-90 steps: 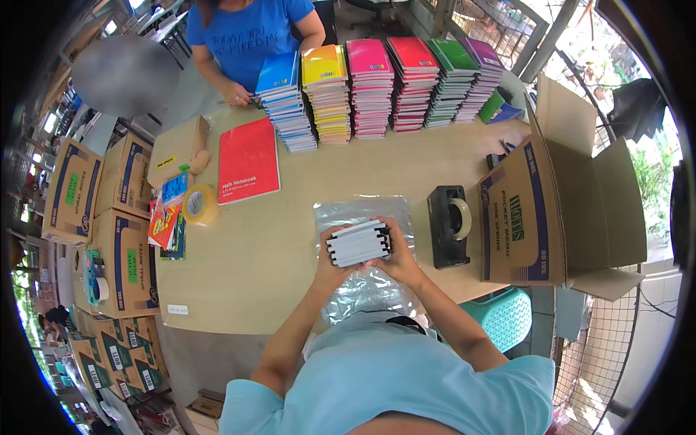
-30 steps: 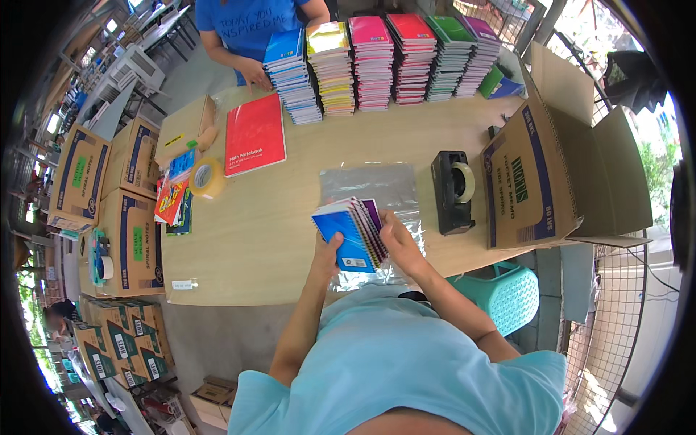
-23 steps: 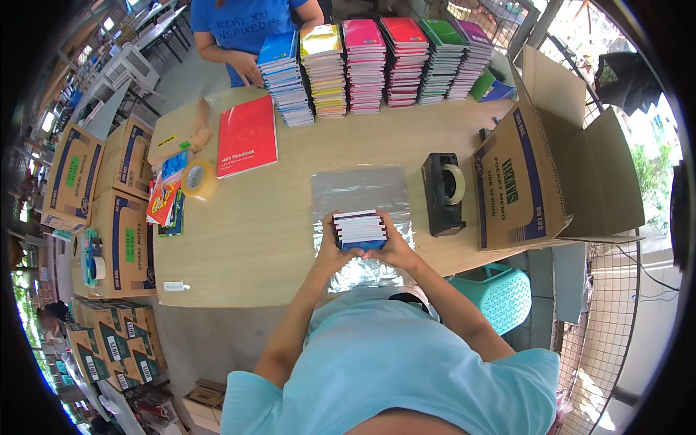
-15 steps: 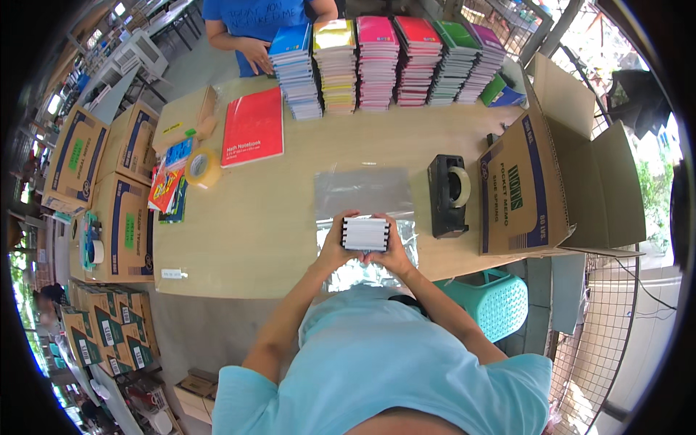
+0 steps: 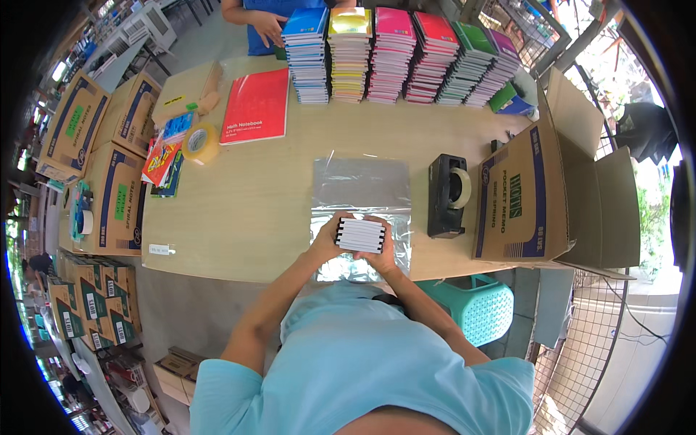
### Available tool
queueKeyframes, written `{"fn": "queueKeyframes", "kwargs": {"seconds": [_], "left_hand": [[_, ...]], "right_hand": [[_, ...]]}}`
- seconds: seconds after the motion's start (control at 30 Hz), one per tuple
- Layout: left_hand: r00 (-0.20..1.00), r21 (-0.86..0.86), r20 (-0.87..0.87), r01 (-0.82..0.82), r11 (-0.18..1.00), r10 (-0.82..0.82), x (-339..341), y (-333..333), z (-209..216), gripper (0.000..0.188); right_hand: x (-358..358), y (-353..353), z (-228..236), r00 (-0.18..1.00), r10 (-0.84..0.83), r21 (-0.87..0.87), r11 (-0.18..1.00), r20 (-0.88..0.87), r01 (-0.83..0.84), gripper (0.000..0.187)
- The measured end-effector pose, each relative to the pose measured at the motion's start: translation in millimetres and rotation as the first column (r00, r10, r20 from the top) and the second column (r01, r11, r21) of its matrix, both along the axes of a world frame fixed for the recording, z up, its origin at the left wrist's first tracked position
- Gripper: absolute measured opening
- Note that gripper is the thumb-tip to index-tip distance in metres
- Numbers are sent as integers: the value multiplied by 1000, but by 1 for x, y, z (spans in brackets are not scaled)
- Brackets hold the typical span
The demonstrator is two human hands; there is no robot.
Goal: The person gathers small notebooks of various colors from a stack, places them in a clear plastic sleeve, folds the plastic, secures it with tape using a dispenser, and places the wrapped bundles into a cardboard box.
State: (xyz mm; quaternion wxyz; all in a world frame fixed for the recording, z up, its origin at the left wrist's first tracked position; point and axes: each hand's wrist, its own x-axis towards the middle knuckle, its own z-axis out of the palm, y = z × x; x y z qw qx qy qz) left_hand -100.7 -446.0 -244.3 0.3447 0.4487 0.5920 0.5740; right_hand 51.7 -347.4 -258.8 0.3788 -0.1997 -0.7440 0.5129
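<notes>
A small stack of notebooks [image 5: 360, 236], white page edges up with black bindings along both sides, is held between my two hands. My left hand [image 5: 328, 237] wraps its left side, and my right hand [image 5: 384, 255] closes on its right side, thumbs toward me. Under the hands, a clear plastic bag [image 5: 360, 181] lies flat on the tabletop near the front edge. Right of the bag stands a black tape dispenser [image 5: 444, 197] with a roll of tape. The lower part of the stack is hidden.
Tall stacks of coloured notebooks [image 5: 391, 58] line the far edge, a co-worker's hand [image 5: 268, 30] beside them. A red notebook [image 5: 255, 107] and a yellowish tape roll [image 5: 200, 143] lie left. An open carton [image 5: 516, 192] stands right; a green stool [image 5: 482, 312] is below the table.
The stack in my hands has tilted slightly, its right side lower. My view has shifted a little, and the co-worker's hand has moved closer to the blue stack.
</notes>
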Motion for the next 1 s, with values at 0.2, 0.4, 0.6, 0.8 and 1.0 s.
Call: {"fn": "queueKeyframes", "kwargs": {"seconds": [0.2,0.4,0.6,0.8,1.0], "left_hand": [[985,-105,-165,-58,993,40,12,-11,24,105],[506,-282,-849,-194,940,-150,-53,-38,18,98],[692,-348,-716,-235,908,-95,-77,-39,17,115],[721,-330,-688,-217,919,-77,-83,-42,16,123],[714,-344,-693,-206,916,-99,-85,-43,18,125]], "right_hand": [[13,18,47,996,-12,-161,987,84,25,92],[-37,101,115,639,352,-123,919,684,-374,90],[-99,123,99,380,417,-142,805,826,-576,77],[-132,127,89,235,519,-245,694,822,-677,84],[-139,121,81,163,527,-292,673,834,-679,82]]}}
